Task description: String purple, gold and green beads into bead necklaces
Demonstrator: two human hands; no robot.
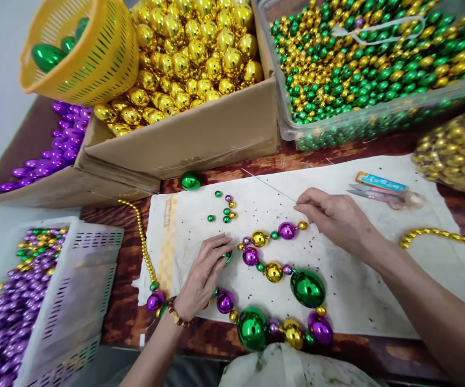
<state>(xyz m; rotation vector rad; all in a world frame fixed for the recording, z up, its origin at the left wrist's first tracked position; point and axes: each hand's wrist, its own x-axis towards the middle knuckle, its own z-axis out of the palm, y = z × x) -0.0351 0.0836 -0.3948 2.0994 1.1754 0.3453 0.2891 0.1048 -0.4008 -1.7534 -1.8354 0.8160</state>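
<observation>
Beaded strand [308, 288] bends across white cloth [361, 263] between the right hand [331, 217], which pinches a thin needle [267, 187], and the left hand [205, 271]. I can't tell whether the latter grips the green bead [228, 259] beside its fingers; small loose beads [227, 212] lie just beyond.

strung beads [307, 287]: glossy, smooth | white sheet [361, 269]: matt | box [192, 142]: cardboard

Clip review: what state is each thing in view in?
Right hand: pinching thin needle
Left hand: partly covering green bead, grip unclear
Bead strand: lying in curves
Yellow basket: tilted, holding large green beads
Gold-bead box: open, filled
Purple-bead box: open
Clear bin: open, filled
White basket: open, filled
Cloth: spread, specked
Snips: lying on cloth
</observation>
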